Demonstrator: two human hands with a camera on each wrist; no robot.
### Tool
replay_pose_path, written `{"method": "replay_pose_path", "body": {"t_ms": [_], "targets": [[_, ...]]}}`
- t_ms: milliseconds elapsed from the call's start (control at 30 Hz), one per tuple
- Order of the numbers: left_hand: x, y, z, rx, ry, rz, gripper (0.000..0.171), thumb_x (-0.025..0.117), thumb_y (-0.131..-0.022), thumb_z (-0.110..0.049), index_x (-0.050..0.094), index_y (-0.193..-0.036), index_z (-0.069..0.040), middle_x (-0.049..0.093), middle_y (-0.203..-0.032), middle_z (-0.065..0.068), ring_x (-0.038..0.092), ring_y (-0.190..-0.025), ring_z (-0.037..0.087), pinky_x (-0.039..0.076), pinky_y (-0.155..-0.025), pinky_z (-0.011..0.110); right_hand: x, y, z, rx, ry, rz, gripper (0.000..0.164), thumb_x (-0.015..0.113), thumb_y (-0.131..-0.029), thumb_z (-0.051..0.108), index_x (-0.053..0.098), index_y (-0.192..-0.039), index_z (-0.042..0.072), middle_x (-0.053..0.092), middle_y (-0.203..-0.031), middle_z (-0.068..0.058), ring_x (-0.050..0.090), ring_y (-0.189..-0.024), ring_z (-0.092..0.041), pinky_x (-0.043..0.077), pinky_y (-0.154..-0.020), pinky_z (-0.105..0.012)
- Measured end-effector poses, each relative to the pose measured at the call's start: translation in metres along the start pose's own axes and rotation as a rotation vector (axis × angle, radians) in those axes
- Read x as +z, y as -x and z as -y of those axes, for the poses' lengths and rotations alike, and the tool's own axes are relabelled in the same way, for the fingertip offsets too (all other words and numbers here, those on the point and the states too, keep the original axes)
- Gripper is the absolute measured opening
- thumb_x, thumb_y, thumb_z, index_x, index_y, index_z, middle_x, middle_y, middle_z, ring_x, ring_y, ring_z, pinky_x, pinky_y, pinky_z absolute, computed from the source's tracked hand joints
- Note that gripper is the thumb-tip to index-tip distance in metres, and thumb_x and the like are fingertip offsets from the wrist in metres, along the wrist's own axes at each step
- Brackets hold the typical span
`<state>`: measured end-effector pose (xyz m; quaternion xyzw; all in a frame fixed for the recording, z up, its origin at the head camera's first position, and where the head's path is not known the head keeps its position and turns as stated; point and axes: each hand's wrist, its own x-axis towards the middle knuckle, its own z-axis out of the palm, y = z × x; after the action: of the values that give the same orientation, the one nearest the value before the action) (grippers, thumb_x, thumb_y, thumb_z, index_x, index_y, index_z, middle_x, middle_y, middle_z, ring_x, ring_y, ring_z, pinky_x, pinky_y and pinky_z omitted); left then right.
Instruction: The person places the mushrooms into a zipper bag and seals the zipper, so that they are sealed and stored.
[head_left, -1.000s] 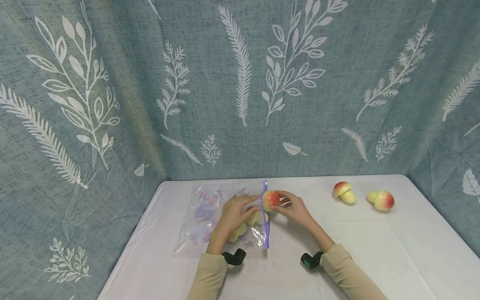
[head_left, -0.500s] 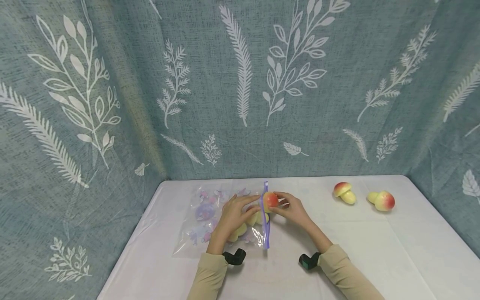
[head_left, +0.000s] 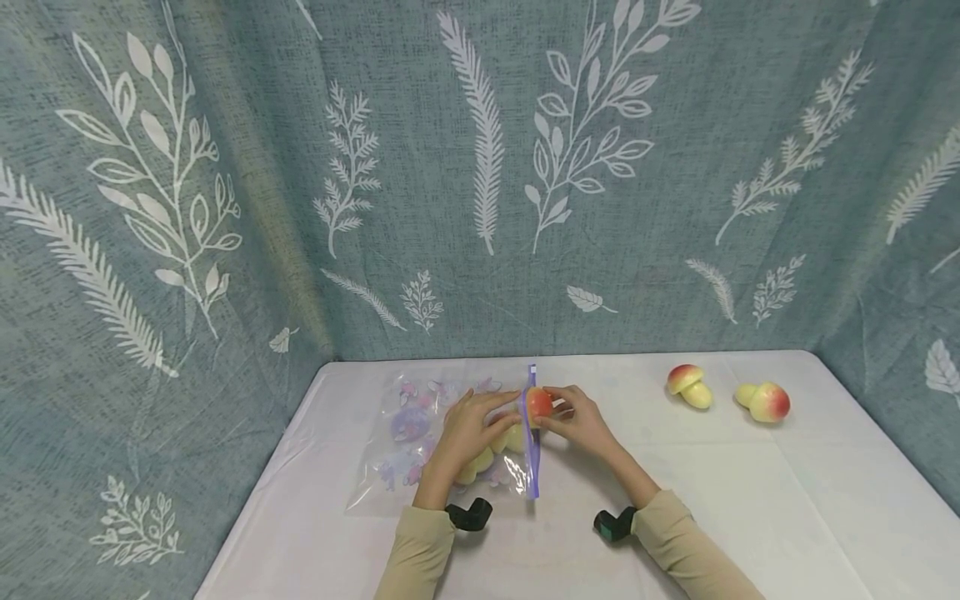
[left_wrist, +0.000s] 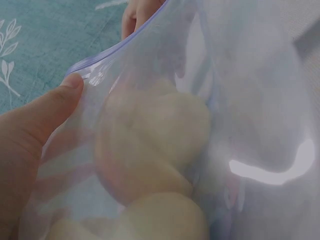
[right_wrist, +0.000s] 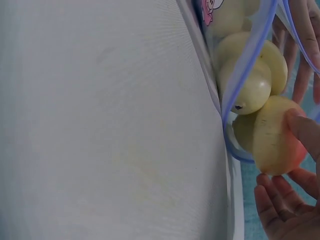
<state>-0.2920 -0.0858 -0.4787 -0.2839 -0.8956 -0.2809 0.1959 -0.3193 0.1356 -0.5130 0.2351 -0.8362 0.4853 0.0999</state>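
In the head view, a clear plastic zip bag [head_left: 375,492] with a purple zip edge and printed pink figures lies on the table. Several pale yellow toy mushrooms [head_left: 480,462] are inside it. My left hand [head_left: 468,425] holds the bag near its mouth, its thumb at the zip edge in the left wrist view. My right hand [head_left: 581,421] holds a red-capped toy mushroom [head_left: 539,404] between thumb and fingers, at the bag's mouth. That mushroom [right_wrist: 277,137] is partly within the purple rim in the right wrist view. Its stem is partly hidden.
Two more toy mushrooms, one with its cap up [head_left: 688,386] and one lying sideways [head_left: 765,402], are at the table's back right. A white cloth covers the table [head_left: 735,492]. Green-blue curtains [head_left: 420,208] with white leaf prints hang behind and at both sides.
My right hand has moved slightly left, bringing the held toy mushroom further into the bag's mouth. My left hand and the two mushrooms at the right stay in place.
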Motion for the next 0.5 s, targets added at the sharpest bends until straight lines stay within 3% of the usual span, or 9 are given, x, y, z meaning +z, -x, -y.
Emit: {"method": "replay_pose_path", "body": {"t_ms": [300, 500], "targets": [[-0.0004, -0.0004, -0.0011, 0.005, 0.003, -0.002, 0.040, 0.064, -0.085, -0.037, 0.063, -0.120, -0.019, 0.065, -0.117, -0.001, 0.059, -0.112, 0.019, 0.031, -0.104, 0.059, 0.0030, -0.0002, -0.0011, -0.030, 0.003, -0.006, 0.055, 0.077, -0.076, 0.020, 0.056, -0.122, -0.002, 0.058, -0.105, -0.016, 0.065, -0.086, -0.025, 0.056, -0.077, -0.032], [-0.0005, -0.0001, -0.0018, 0.009, 0.011, -0.002, 0.040, 0.064, -0.085, -0.038, 0.064, -0.120, -0.019, 0.066, -0.116, -0.001, 0.059, -0.112, 0.019, 0.032, -0.104, 0.059, 0.0045, 0.0001, -0.0003, 0.027, -0.031, -0.006, 0.052, 0.077, -0.077, 0.022, 0.056, -0.120, 0.003, 0.062, -0.105, -0.014, 0.066, -0.086, -0.023, 0.056, -0.076, -0.032]]}}
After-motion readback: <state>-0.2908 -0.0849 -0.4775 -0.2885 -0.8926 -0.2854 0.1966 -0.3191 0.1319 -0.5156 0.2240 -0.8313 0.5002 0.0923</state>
